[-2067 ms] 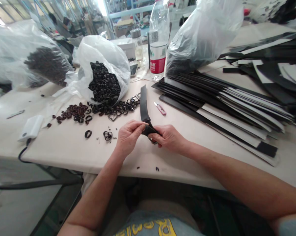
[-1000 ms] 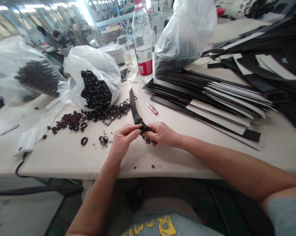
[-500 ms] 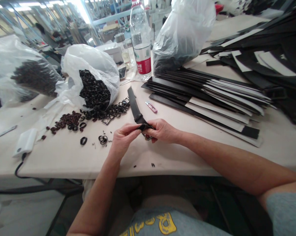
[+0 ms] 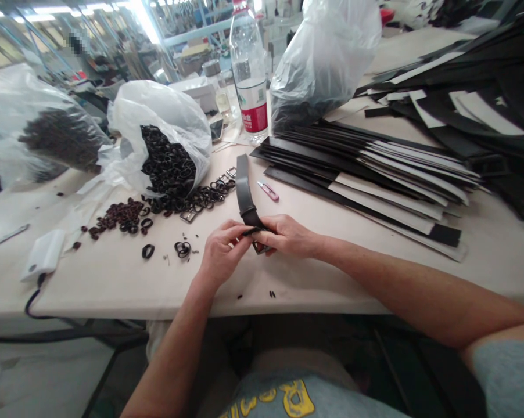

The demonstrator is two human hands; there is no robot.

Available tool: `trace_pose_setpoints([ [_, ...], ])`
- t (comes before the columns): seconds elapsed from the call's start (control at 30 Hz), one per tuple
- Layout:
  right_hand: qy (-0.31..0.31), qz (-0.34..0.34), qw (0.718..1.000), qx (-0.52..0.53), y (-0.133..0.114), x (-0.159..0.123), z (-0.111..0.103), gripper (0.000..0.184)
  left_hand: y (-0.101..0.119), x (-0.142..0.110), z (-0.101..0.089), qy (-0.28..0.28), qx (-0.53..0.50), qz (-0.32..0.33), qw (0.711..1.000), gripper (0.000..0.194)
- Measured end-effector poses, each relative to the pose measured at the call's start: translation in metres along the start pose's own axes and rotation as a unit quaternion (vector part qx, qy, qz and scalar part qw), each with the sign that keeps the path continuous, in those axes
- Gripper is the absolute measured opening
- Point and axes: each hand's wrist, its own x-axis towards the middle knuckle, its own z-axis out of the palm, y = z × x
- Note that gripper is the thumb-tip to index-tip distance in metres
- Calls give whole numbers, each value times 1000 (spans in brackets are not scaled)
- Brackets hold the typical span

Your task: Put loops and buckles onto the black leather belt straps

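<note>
A black belt strap [image 4: 243,191] runs away from me across the pale table [image 4: 126,278]. My left hand [image 4: 222,251] pinches its near end, fingers closed. My right hand [image 4: 285,236] grips the same end, where a small metal buckle [image 4: 259,248] shows under the fingers. Both hands meet just above the table's front part. A few loose black loops [image 4: 182,248] lie to the left of my left hand.
An open white bag of black loops [image 4: 168,159] spills rings and metal buckles [image 4: 187,216] onto the table. Small pink snips [image 4: 268,191] lie beside the strap. Stacked black straps [image 4: 375,174] fill the right. A water bottle [image 4: 250,75], clear bags and a white charger [image 4: 42,255] stand around.
The strap's far end has swung slightly right and now lies flatter on the table. My hands stay at its near end, shifted a little toward me.
</note>
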Motion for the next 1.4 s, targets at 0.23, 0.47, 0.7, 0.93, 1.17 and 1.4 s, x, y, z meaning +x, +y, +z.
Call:
trace_pose_setpoints([
  [0.23,9,-39,999,16,11,4,7,31,3,-5,21,95,-237,-100,962,17],
  [0.47,15,-32,986,162,19,6,24,48,12,-8,36,141,-417,-181,879,27],
  [0.7,22,33,976,215,16,7,29,50,12,-5,38,193,-460,-204,842,31],
  [0.93,64,-25,987,145,15,5,31,43,14,-2,38,184,-494,-185,829,36],
  [1.17,69,-48,994,-66,11,0,15,24,11,8,29,136,-563,-217,786,36],
  [1.4,70,6,986,-148,8,1,11,22,8,8,29,143,-593,-267,746,19],
])
